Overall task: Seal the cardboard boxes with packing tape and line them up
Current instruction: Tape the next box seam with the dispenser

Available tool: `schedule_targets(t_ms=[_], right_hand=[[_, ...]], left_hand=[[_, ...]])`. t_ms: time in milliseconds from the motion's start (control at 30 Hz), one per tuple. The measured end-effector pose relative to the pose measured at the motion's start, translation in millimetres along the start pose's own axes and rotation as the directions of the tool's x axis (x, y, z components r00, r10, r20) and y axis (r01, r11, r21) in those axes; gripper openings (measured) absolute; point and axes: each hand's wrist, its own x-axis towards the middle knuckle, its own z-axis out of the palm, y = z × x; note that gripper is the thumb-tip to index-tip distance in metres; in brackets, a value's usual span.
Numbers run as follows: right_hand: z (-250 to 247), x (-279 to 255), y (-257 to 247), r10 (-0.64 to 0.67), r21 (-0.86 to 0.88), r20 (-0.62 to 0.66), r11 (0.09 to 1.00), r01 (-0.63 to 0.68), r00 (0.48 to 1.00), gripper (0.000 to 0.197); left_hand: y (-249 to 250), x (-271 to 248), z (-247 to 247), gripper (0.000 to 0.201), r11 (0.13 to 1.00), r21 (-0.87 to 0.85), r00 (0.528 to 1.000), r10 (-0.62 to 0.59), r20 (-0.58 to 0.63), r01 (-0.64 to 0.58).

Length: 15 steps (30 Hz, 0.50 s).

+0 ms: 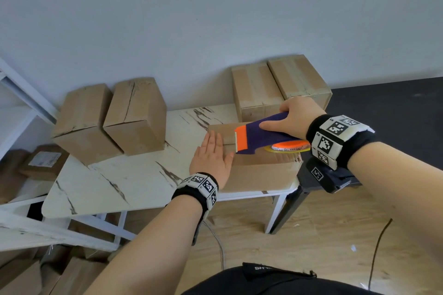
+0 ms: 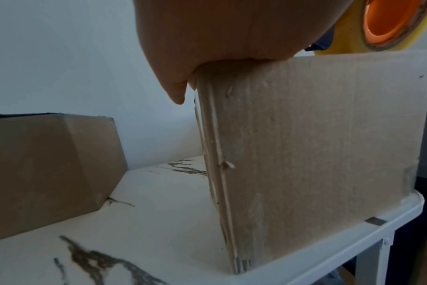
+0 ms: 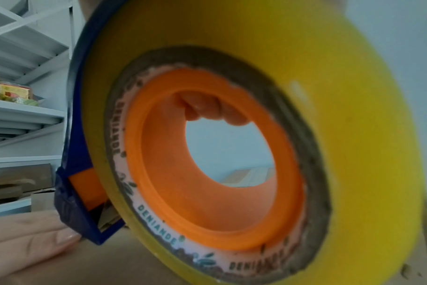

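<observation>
A cardboard box (image 1: pixel 261 170) stands at the near right corner of the marble-patterned table (image 1: pixel 124 182). My left hand (image 1: pixel 213 158) lies flat on the left part of its top, fingers straight, pressing the flaps down. My right hand (image 1: pixel 291 115) grips a blue and orange tape dispenser (image 1: pixel 261 136) with a yellowish tape roll (image 3: pixel 232 144), held over the box top with its toothed end beside my left fingers. In the left wrist view the box side (image 2: pixel 317 144) fills the right half under my palm (image 2: pixel 207 38). Through the roll's core the right fingers (image 3: pixel 212 111) show curled.
Two unsealed boxes (image 1: pixel 110 120) stand at the table's back left. Two taped boxes (image 1: pixel 278 86) sit side by side at the back right against the wall. A white shelf (image 1: pixel 21 108) is to the left, more cardboard on the floor (image 1: pixel 28 275), a dark table (image 1: pixel 395 112) to the right.
</observation>
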Motion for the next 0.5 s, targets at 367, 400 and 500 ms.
schedule_targets(t_ms=[367, 400, 500], right_hand=[[-30, -11, 46, 0.045, 0.007, -0.019, 0.999, -0.045, 0.999, 0.051], [-35, -13, 57, 0.065, 0.005, -0.034, 0.998, -0.065, 0.997, 0.053], [-31, -18, 74, 0.082, 0.006, -0.027, 0.997, -0.082, 0.996, 0.052]], left_hand=[[-1, -2, -11, 0.063, 0.999, 0.029, 0.995, -0.025, 0.092, 0.023], [0, -2, -10, 0.063, 0.999, 0.028, 0.995, -0.026, 0.095, 0.024], [5, 0, -13, 0.064, 0.999, 0.037, 0.995, -0.029, 0.100, 0.026]])
